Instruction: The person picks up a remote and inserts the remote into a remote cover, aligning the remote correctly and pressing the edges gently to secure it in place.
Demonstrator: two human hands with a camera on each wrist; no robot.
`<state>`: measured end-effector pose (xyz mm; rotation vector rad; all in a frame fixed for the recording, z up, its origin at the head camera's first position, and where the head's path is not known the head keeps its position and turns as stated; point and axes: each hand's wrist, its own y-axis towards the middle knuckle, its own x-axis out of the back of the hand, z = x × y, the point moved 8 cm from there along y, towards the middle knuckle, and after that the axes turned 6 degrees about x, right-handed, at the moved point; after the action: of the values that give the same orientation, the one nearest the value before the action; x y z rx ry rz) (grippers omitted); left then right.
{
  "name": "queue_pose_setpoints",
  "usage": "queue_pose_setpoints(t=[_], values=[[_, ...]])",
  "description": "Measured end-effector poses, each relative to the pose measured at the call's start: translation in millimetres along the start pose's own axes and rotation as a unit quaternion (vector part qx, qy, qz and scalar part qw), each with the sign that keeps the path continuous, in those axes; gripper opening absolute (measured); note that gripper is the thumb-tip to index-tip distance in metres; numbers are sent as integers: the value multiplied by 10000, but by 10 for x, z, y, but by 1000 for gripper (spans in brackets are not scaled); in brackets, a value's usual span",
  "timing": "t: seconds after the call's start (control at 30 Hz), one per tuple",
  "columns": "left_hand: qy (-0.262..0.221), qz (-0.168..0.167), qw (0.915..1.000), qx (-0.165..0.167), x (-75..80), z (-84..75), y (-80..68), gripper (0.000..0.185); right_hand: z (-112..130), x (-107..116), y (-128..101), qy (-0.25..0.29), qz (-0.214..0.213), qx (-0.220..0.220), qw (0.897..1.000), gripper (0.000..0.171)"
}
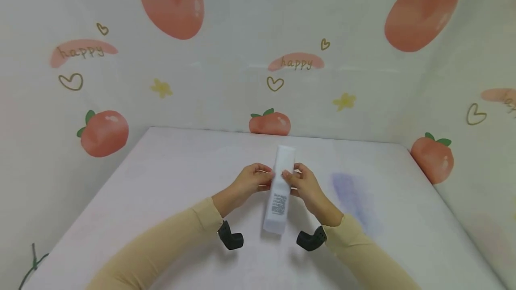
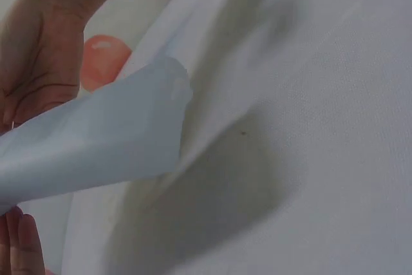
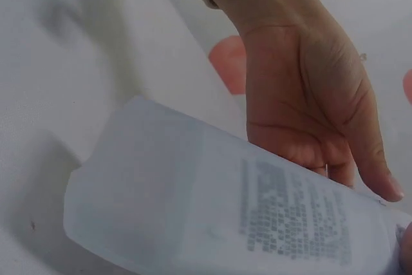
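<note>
Here, both hands meet over the middle of a white-covered table (image 1: 161,182), holding a pale, translucent white tube-shaped bottle (image 1: 279,191) between them. The left hand (image 1: 251,181) grips it from the left, fingers curled toward its side, and the right hand (image 1: 303,185) pinches it from the right, a fingertip resting on the front near the upper half. The bottle lies lengthwise away from the person, its far end pointing toward the backdrop and its near end toward the sleeves; whether it rests on the cloth or is lifted just clear cannot be told from the head view, though a shadow lies under it in the wrist views.

A block of small grey print (image 1: 279,204) runs down the lower half of the bottle. In the right wrist view the same print (image 3: 293,214) appears as several tight lines, too blurred to read; no brand can be made out.

Both arms wear beige sleeves (image 1: 161,240), and a black camera mount sits at each wrist (image 1: 230,236). A faint purple smudge (image 1: 350,194) marks the cloth to the right of the hands. The backdrop (image 1: 225,79) behind the table is printed with red-orange fruits, little hearts, yellow flowers, and the word "happy" (image 1: 297,62) in thin brown letters on pink patches.
</note>
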<state>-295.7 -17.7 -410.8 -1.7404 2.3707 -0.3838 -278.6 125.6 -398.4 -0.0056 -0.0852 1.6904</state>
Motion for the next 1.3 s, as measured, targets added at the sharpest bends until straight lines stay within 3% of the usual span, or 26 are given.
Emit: queue_pose_setpoints(t=[0.33,0.6,0.8,0.87,0.97,1.13,1.3], values=[[349,-176,9989,-266,-47,-12,-14,49,29,-43,32,-364,-18,38,9993,32],[405,-290,9981,-355,-95,-73,-27,51,58,-22,49,-460,111,89,9988,36],[-136,-505,9980,-360,-16,-115,10,44,75,-9,46,434,6,-1,9991,56],[-382,-584,9971,-306,15,-112,23,41,56,-9,46,655,14,-70,9978,54],[-496,-618,9965,-254,28,-109,36,39,19,-21,44,744,34,-99,9972,37],[-382,-589,9972,-273,-1,-117,60,43,-36,38,61,1149,-675,119,9910,8],[-231,-437,9981,-379,-41,-126,76,47,-78,76,46,1204,-1301,198,9840,8]])
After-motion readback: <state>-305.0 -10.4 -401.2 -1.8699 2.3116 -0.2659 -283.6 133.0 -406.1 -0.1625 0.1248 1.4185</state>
